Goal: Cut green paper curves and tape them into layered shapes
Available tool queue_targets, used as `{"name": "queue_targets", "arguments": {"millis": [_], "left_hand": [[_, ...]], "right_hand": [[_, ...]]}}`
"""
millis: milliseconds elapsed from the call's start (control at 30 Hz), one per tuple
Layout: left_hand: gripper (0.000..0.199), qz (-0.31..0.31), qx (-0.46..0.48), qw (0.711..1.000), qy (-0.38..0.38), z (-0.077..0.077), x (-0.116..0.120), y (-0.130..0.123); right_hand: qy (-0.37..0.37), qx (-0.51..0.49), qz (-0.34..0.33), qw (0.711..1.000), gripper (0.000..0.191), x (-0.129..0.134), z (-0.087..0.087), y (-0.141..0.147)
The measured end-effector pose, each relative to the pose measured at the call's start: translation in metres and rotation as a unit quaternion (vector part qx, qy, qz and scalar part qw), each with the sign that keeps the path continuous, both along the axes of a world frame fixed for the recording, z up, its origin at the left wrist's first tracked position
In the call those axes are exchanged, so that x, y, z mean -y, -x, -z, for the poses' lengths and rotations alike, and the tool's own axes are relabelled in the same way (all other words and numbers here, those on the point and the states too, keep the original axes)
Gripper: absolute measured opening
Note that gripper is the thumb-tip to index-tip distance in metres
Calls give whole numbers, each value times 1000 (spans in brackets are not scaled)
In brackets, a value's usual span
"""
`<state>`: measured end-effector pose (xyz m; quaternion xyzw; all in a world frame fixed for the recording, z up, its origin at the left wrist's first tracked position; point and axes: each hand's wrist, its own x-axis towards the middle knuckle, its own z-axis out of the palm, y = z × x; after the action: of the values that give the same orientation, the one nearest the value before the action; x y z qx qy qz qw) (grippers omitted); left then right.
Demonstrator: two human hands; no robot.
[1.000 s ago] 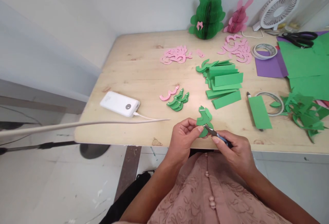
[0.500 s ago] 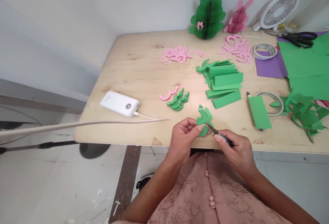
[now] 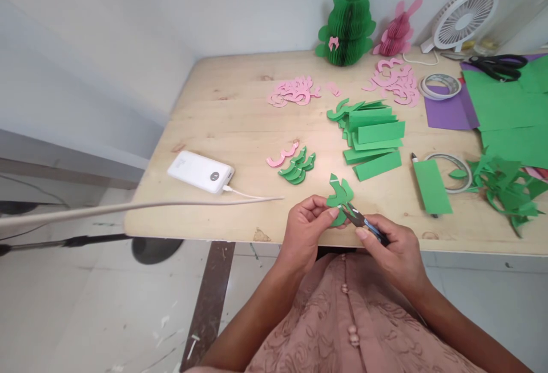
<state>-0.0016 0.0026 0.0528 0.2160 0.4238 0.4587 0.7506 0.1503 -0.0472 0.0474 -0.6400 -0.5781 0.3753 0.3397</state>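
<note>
My left hand [image 3: 309, 222] pinches a green paper cutout [image 3: 341, 193] with curved lobes and small white marks, just above the table's front edge. In my right hand [image 3: 396, 244] is a pair of small scissors [image 3: 363, 224] with dark blades and blue-and-black handles. Their blades are apart, and the tips meet the cutout beside my left thumb. Part of the cutout is hidden behind my left fingers. Just beyond my left hand lie similar green curved cutouts [image 3: 296, 169] and a pink curved strip [image 3: 282, 156].
Folded green paper strips [image 3: 379, 133] lie ahead, with pink cutouts [image 3: 295, 91] farther back. Tape rolls [image 3: 440, 85], black scissors [image 3: 499, 68] and green scraps [image 3: 509, 187] are to the right. A power bank [image 3: 200, 171] and its cable are left. Paper rabbits [image 3: 351, 25] and a fan [image 3: 466, 18] stand behind.
The scissors' blades have spread apart at the cutout; before, they looked closed together. My left hand keeps its pinch in nearly the same place.
</note>
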Motion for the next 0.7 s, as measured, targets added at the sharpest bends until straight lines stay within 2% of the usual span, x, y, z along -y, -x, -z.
{"name": "queue_targets", "arguments": {"millis": [700], "left_hand": [[22, 25, -14, 1000, -13, 3, -1, 3]], "right_hand": [[-46, 38, -23, 998, 26, -3, -5, 0]]}}
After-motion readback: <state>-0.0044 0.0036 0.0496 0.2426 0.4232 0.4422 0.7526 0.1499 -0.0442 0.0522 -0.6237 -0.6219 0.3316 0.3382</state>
